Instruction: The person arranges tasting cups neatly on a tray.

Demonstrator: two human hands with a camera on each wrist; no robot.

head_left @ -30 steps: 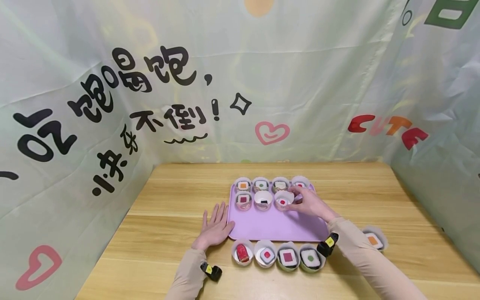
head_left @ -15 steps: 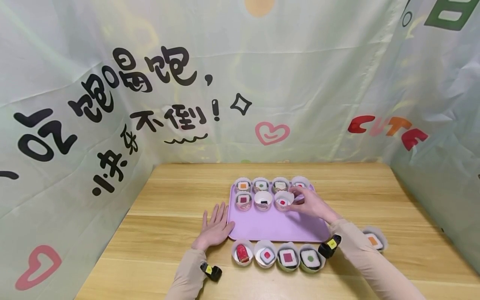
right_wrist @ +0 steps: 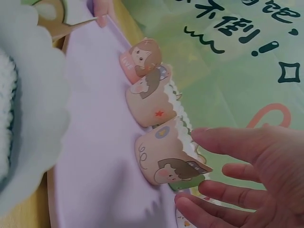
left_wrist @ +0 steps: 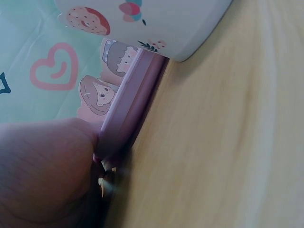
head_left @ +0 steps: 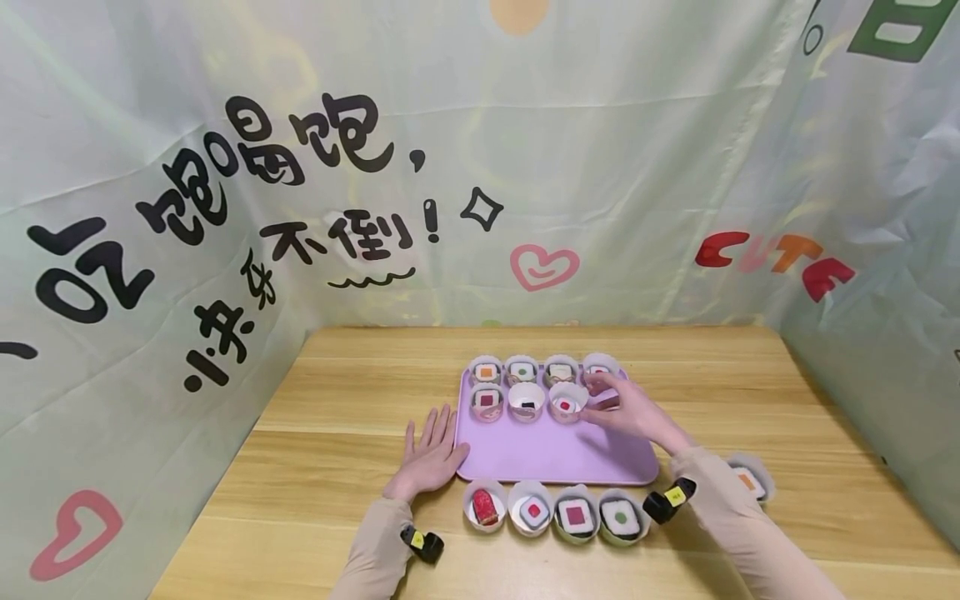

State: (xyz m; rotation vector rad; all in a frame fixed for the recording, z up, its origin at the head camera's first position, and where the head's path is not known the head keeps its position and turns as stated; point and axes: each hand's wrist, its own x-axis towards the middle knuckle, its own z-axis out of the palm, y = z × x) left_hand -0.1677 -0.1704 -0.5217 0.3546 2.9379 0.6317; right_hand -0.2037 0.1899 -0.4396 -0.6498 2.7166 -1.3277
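Cup stands on the tray, beside the right grip.

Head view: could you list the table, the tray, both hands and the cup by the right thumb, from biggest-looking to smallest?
1. Table
2. Tray
3. Left hand and right hand: they look too alike to rank
4. Cup

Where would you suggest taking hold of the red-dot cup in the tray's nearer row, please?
I'd pinch the red-dot cup by its outer wall, below the rim, coming from the right: a neighbouring cup stands close on its left, while that row has no cup to its right. Its wall flares upward, which may help stop it slipping.
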